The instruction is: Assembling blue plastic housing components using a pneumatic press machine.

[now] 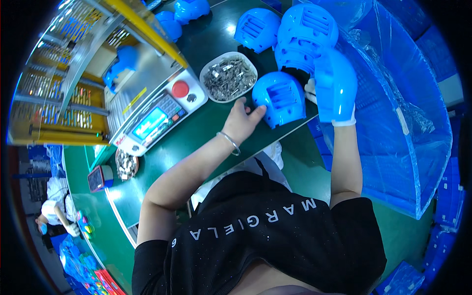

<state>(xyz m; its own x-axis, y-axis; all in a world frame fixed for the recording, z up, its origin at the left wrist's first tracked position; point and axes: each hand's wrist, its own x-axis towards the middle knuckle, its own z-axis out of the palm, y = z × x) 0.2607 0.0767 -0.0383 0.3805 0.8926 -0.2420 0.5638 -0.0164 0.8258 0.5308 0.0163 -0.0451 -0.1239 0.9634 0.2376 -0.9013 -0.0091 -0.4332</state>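
Dark green bench (196,132) running diagonally across a factory floor, glossy under blue-white light; nearest, black-shirted torso with both forearms reaching up onto that surface; left hand (241,122), bare with a thin bangle at the wrist, fingers spread and resting on the bench, fingertips touching the near edge of a blue plastic shell (282,101) lying at the bench edge; right hand (314,91), gloved in white and mostly hidden, seemingly clamped on a second blue shell (335,83) held upright just right of the first, grip itself hard to make out; just beyond the left hand, white oval tray (209,73) heaped with small metal parts; left of it, grey desktop machine (157,110) with a red round button, a keypad and a lit blue screen; further back, more blue shells (305,29) stacked together near the bench's far end; on the right, big blue crate lined with a clear plastic bag (408,123), standing beside the bench; far left, metal racking (54,93) with yellow rails, and low at the rim another person seated at the same line.
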